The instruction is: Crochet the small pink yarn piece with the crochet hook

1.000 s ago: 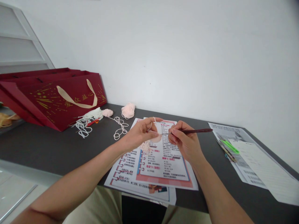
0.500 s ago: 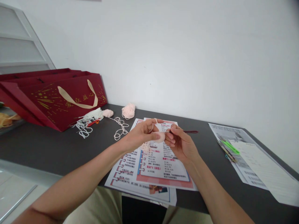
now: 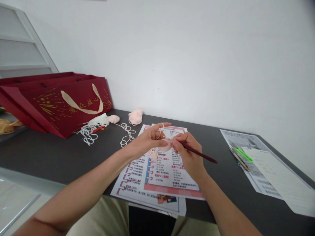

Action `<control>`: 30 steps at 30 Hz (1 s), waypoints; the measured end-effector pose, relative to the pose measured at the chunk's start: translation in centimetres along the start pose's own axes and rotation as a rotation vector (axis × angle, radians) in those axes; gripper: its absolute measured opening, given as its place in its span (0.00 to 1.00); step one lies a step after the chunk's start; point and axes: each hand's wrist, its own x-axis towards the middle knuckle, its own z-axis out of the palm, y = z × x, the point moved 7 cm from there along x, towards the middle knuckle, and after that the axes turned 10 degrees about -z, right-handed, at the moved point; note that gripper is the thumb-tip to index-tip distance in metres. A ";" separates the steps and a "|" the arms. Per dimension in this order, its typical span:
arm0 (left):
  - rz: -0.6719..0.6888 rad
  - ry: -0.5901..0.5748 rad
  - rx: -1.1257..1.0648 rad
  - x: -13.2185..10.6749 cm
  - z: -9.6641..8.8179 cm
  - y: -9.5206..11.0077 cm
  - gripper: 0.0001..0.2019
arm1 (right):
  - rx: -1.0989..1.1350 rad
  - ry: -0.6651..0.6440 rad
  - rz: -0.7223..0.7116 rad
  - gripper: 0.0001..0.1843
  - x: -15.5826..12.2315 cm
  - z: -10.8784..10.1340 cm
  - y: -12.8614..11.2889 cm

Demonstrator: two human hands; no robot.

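Observation:
My left hand (image 3: 150, 138) pinches a small pale pink crochet piece (image 3: 166, 145) between thumb and fingers, and a strand of yarn loops over its raised index finger. My right hand (image 3: 188, 149) grips a dark red crochet hook (image 3: 200, 153), whose handle slants down to the right. The hook's tip meets the crochet piece and is hidden by the fingers. A loose bundle of pale yarn (image 3: 154, 153) hangs or lies just below my left hand. Printed pattern sheets (image 3: 172, 192) lie on the dark table under both hands.
A dark red gift bag (image 3: 81, 95) stands at the left. Near it are white yarn (image 3: 90, 129), a small pink piece (image 3: 114, 119) with a curly strand, and a pink yarn ball (image 3: 135, 116). Green-handled scissors (image 3: 243, 155) rest on papers (image 3: 283, 175) at the right.
My right hand has turned, so the hook's handle swings from nearly level to slanting down right and shows more of its length. My left hand still holds the crochet piece in nearly the same place.

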 end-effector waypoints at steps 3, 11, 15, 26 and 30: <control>0.006 0.031 -0.017 0.1 0.0 -0.1 0.32 | -0.299 -0.087 -0.269 0.06 -0.6 0.5 -1.4; 0.012 0.146 -0.154 0.3 0.2 -1.1 0.28 | -0.737 -0.150 -0.568 0.09 -1.5 2.4 -2.5; -0.124 0.027 -0.374 0.4 0.6 -1.6 0.23 | -0.615 -0.113 -0.679 0.13 -1.8 2.2 -3.2; -0.186 -0.140 -0.396 0.0 -0.5 -0.2 0.22 | 0.388 0.022 0.040 0.03 0.8 0.1 0.3; -0.206 -0.156 -0.375 0.0 -0.7 -0.2 0.25 | 0.469 0.019 0.091 0.04 1.1 -0.1 0.3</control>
